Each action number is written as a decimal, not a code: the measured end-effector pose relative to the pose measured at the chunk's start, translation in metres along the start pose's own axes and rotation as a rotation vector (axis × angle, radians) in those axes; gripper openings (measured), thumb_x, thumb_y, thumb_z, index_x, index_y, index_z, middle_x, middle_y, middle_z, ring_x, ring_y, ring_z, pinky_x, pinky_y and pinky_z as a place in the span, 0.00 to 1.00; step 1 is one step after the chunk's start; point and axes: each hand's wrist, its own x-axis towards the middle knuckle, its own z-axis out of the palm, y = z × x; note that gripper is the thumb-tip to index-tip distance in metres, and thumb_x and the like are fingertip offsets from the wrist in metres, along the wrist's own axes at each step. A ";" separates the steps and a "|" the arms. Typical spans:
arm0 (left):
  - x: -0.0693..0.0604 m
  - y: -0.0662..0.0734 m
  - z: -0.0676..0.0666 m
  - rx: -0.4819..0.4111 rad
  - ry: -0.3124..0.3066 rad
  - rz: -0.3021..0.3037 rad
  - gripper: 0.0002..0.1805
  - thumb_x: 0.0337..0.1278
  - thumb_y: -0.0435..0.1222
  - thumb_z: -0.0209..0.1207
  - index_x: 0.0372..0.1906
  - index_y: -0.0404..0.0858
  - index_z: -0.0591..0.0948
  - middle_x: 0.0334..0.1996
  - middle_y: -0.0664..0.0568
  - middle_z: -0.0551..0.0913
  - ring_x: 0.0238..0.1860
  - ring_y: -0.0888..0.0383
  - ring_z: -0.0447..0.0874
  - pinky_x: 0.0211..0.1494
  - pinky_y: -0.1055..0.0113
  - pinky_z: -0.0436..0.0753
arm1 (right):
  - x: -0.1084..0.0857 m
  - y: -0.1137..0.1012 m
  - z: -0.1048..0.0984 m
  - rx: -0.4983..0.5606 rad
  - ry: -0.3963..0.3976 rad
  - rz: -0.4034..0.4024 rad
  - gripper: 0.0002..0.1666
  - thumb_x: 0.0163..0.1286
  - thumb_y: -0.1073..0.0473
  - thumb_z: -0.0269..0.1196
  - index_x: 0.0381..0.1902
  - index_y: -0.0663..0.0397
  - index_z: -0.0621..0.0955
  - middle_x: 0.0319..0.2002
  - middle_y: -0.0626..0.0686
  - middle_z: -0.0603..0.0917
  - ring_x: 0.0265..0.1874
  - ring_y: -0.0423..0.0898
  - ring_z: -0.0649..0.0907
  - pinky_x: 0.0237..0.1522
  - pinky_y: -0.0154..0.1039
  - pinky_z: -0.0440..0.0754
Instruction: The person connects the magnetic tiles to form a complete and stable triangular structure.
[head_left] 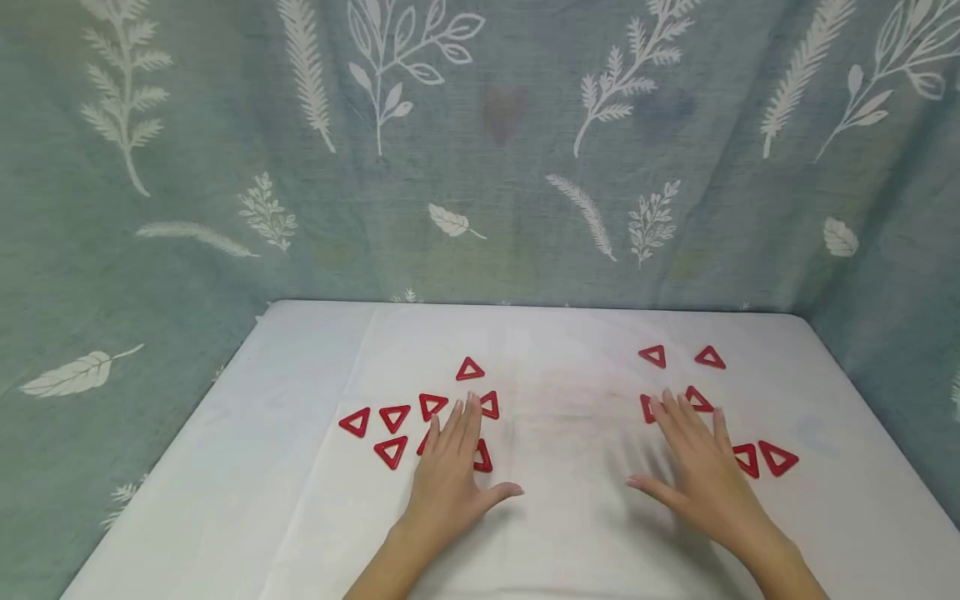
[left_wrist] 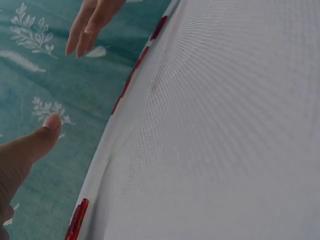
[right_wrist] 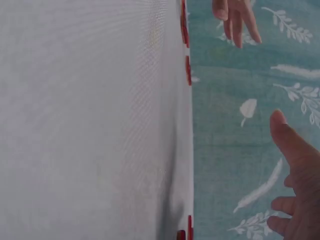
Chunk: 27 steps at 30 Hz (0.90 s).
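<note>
Red triangular frames lie in two groups on a white table. In the head view my left hand [head_left: 447, 483] is over the left group, fingers extended and thumb out to the side, partly covering several triangles; one triangle [head_left: 469, 369] lies beyond its fingertips. My right hand [head_left: 708, 487] is spread over the right group, between a partly covered triangle [head_left: 648, 408] and a fully visible one [head_left: 777, 458]. Neither hand holds anything. The left wrist view shows my left thumb [left_wrist: 32, 150] raised; in the right wrist view my right hand [right_wrist: 300, 175] has its fingers apart.
The white tabletop [head_left: 562, 517] extends between and around the two groups. Behind it and at both sides hangs a green-grey curtain [head_left: 495, 167] with white leaf prints. Two triangles, one of them pointing up [head_left: 709, 357], lie near the back right of the table.
</note>
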 end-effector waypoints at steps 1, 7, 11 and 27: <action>0.000 -0.001 0.001 -0.025 0.007 0.002 0.66 0.28 0.62 0.71 0.72 0.32 0.55 0.71 0.43 0.59 0.69 0.45 0.62 0.66 0.45 0.62 | -0.002 0.002 0.000 0.015 0.027 -0.013 0.59 0.46 0.39 0.73 0.71 0.58 0.61 0.69 0.63 0.63 0.68 0.61 0.61 0.70 0.58 0.35; -0.001 -0.003 0.002 -0.166 0.004 0.001 0.65 0.30 0.55 0.74 0.73 0.32 0.52 0.73 0.45 0.54 0.71 0.45 0.57 0.66 0.48 0.62 | -0.008 0.013 0.002 0.121 0.170 -0.082 0.61 0.37 0.48 0.78 0.70 0.51 0.64 0.65 0.60 0.70 0.66 0.54 0.66 0.71 0.53 0.42; -0.005 -0.007 0.003 -0.215 -0.048 -0.075 0.64 0.33 0.53 0.74 0.73 0.33 0.50 0.74 0.47 0.52 0.72 0.47 0.54 0.67 0.53 0.61 | -0.008 0.021 0.004 0.173 0.168 -0.062 0.62 0.35 0.51 0.80 0.70 0.50 0.65 0.63 0.60 0.73 0.62 0.54 0.70 0.64 0.62 0.58; -0.012 -0.015 0.011 -0.346 -0.092 -0.235 0.52 0.39 0.43 0.74 0.70 0.32 0.60 0.63 0.42 0.71 0.63 0.48 0.69 0.61 0.56 0.71 | -0.024 0.049 -0.003 0.291 -0.106 0.193 0.43 0.42 0.51 0.78 0.57 0.55 0.77 0.50 0.58 0.78 0.47 0.53 0.75 0.40 0.51 0.82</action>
